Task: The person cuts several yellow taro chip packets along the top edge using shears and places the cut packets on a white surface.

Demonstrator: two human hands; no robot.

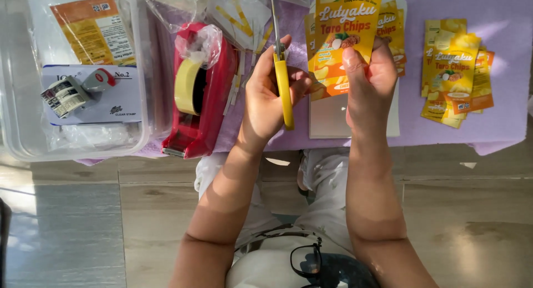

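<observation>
Your left hand (pixel 269 94) was clenched around the yellow handle of the scissors (pixel 283 82), blades pointing toward 12 o'clock and running up along the left edge of the label sheet. Your right hand (pixel 369 80) pinched that yellow and orange label (pixel 345 30) at its lower right, thumb on the front, holding it upright just above the purple mat (pixel 499 10).

By my judgement the trimming was well under way but not finished. A loose heap of cut labels (pixel 455 71) lay at 3 o'clock from your hands, well apart from them, and a further stack of sheets (pixel 395 35) sat just behind the one you held, on a white board (pixel 333 116). That stack looked untrimmed, though I could not tell for certain.

At 9 o'clock stood the red tape dispenser (pixel 197 91), and beyond it the clear plastic box (pixel 139 71) holding a small price gun (pixel 75 91), both untouched.
</observation>
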